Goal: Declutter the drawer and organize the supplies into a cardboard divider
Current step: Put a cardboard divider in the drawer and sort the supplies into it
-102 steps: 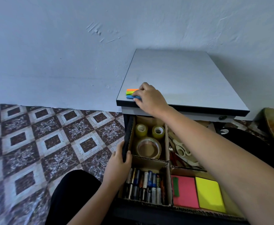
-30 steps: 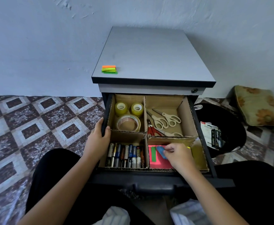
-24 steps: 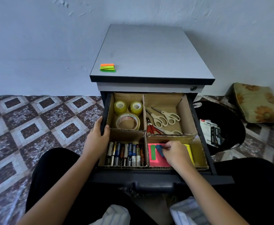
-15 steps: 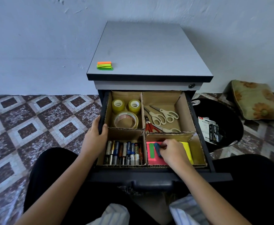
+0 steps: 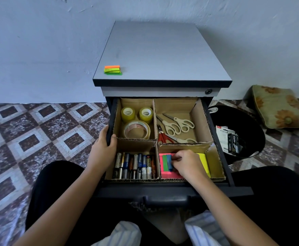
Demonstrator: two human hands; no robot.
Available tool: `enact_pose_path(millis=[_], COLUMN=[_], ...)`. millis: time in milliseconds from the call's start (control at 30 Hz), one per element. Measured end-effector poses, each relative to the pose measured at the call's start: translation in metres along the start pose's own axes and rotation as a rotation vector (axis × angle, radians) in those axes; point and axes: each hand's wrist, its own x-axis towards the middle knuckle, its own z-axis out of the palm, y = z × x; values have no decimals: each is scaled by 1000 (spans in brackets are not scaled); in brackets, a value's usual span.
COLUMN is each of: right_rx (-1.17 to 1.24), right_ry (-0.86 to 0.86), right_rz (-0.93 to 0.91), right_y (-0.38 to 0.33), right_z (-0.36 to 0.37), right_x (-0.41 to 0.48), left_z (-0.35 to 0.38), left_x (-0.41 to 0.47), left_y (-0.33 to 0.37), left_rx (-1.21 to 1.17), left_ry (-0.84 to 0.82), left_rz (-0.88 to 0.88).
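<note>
Head view: we note our right hand, fingers curled, pinching the blue strip, long axis front-to-back, beside the green strip on the pink pad, front-right compartment. Left hand grips the drawer wall.

The cardboard divider is raw brown corrugated board, matt, with fluting showing at its cut edges. The tape rolls are glossy clear plastic (yellowish in bulk). The scissors pair smooth cream plastic handles with bare metal blades. The batteries wear shiny printed wraps. The pink pad and blue strip are matt neon paper. The cabinet's top surface is smooth grey laminate, the drawer front is dark and matt, and the cushion is woven cloth.
</note>
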Motion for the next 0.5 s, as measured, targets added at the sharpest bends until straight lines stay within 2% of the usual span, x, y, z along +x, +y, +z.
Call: enact_pose_path(millis=[367, 500], right_rx=[4, -20], right_ry=[13, 5], right_rz=[-22, -89], right_y=[1, 1], right_z=[-1, -2], right_x=[0, -3], left_z=[0, 0], left_x=[0, 1], left_y=[0, -1], left_rx=[9, 14], left_ry=[1, -1], left_rz=[6, -8])
